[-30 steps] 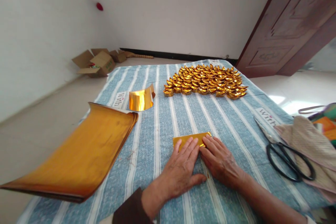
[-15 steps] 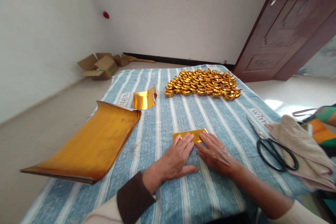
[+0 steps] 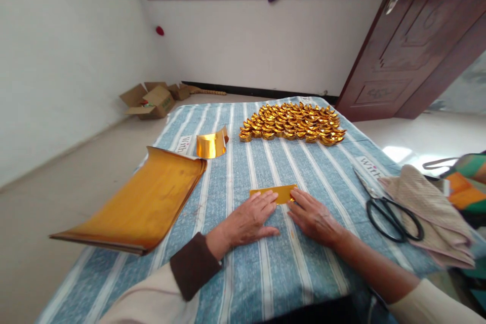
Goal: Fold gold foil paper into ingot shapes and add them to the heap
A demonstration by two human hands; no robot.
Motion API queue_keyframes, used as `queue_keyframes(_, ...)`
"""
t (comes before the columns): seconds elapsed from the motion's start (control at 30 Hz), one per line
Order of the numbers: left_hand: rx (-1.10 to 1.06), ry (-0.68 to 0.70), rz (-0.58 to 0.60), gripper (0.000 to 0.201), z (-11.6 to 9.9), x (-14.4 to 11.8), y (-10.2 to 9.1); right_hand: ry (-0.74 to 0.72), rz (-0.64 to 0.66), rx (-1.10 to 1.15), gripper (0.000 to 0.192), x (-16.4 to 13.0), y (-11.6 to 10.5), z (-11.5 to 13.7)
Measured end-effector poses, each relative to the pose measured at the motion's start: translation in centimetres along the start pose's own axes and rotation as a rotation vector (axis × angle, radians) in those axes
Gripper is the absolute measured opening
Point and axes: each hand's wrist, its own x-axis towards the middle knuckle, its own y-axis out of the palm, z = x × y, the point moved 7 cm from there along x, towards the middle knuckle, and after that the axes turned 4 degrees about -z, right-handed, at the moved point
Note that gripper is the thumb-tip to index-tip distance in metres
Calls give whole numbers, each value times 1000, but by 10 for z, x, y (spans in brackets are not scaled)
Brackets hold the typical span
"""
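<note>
Blue-and-white striped tablecloth (image 3: pixel 246 273), "With" legible twice; our left hand (image 3: pixel 248 220) and right hand (image 3: pixel 313 217), palms down, fingers loosely extended, on folded gold foil paper (image 3: pixel 284 194).

The left hand (image 3: pixel 246 215) was held palm down, its fingers angled forward and rightward, its thumb spread away from them. The right hand (image 3: pixel 313 216) was likewise turned palm down, its fingers pointed forward and leftward. The left wrist (image 3: pixel 217 243) was bordered by a dark cuff (image 3: pixel 195 266); the right forearm (image 3: pixel 372 266) was bared.
</note>
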Motion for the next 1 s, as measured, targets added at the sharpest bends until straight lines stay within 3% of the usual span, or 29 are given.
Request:
queue_keyframes(0.37,-16,169,-104,44,15,-6,-9,83,-62,-42,22,-8,-4,-6)
queue_keyframes(1.0,64,108,-167,32,30,-42,-21,139,-109,-89,22,-13,-5,-9)
